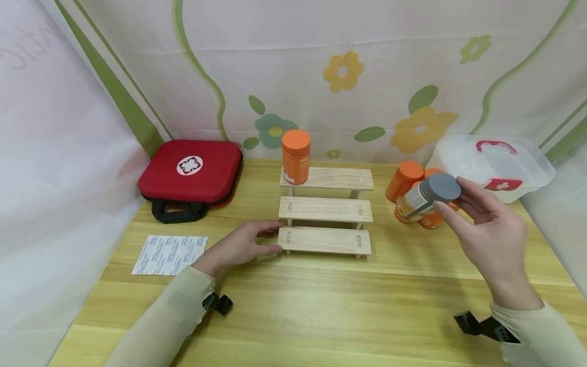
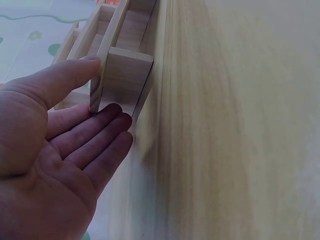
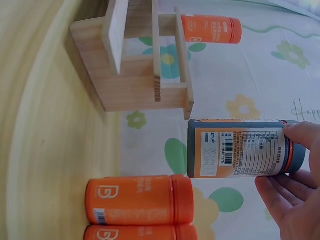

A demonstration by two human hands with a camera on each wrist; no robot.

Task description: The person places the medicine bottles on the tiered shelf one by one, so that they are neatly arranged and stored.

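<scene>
Over the table, touching the left end of the rack with near-straight fingers of the left hand; pinching the tilted grey bottle aloft, right hand round its lid: grip firmly, ease upright, clear of the orange bottles!

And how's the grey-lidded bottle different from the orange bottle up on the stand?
The grey-lidded bottle has a grey lid, while the orange bottle has an orange lid. The grey-lidded bottle is tilted; the orange bottle stands upright. The right hand holds the grey-lidded bottle in the air, but the orange bottle rests on the stand's top step. Both are round bottles with their lids on.
</scene>
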